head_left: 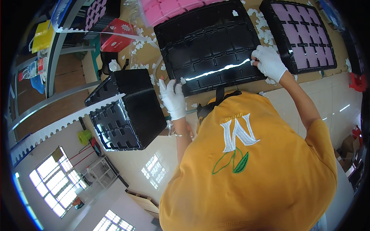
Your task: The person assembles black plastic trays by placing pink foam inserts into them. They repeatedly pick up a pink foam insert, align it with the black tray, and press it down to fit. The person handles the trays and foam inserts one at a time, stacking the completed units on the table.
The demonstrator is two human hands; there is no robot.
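A large black plastic tray [208,48] with molded compartments lies on the brown worktable in front of me. A bright streak of light crosses its near part. My right hand [268,63], in a white glove with bare fingertips, grips the tray's right edge. At the tray's near left corner is my left hand [172,99], gloved the same way, its fingers stretched out and apart. Whether its fingertips touch the tray edge is hard to make out.
A tall stack of black trays [144,104] stands left of my left hand. To the right lies a black tray with pink foam pieces [302,36]. Pink foam [169,8] sits at the back. White scraps [263,29] litter the table. A red box [116,35] stands near the metal shelf frame [54,57].
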